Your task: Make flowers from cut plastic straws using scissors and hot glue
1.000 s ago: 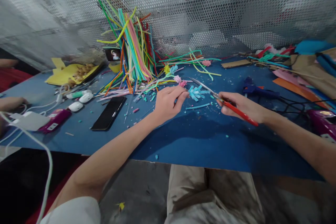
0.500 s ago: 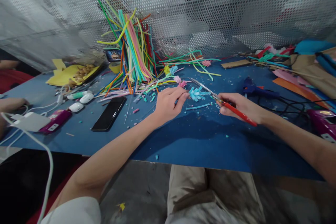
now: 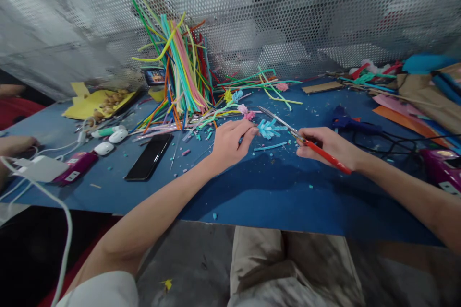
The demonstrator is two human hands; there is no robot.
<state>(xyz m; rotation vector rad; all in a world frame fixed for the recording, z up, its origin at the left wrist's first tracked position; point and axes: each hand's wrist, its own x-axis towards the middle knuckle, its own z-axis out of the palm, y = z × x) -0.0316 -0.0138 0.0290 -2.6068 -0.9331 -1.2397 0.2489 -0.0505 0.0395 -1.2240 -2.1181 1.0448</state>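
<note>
My left hand (image 3: pixel 233 141) is closed, thumb and fingers pinching the left end of a light-blue flower-like piece of pipe cleaners (image 3: pixel 269 128) with several fuzzy prongs. In my right hand (image 3: pixel 322 146) is a pair of scissors (image 3: pixel 326 157) with red handles, its metal blades pointing up and left over the blue piece. Whether the blades touch it I cannot tell. Just below lies a short blue pipe cleaner (image 3: pixel 271 147) on the table. Beyond my left fingers are small pink fuzzy flowers (image 3: pixel 248 115) and a yellow one (image 3: pixel 228 96).
A tall bundle of coloured pipe cleaners (image 3: pixel 180 67) stands at the back. A black phone (image 3: pixel 149 157) lies left of my left hand. To the right are a dark-blue glue gun (image 3: pixel 355 122) and cables. Another person's hand (image 3: pixel 16 145) rests at the far left. Small clippings litter the blue table (image 3: pixel 237 201).
Almost nothing differs. My right hand and the scissors have shifted very slightly left; my left hand keeps its pinch on the blue piece.
</note>
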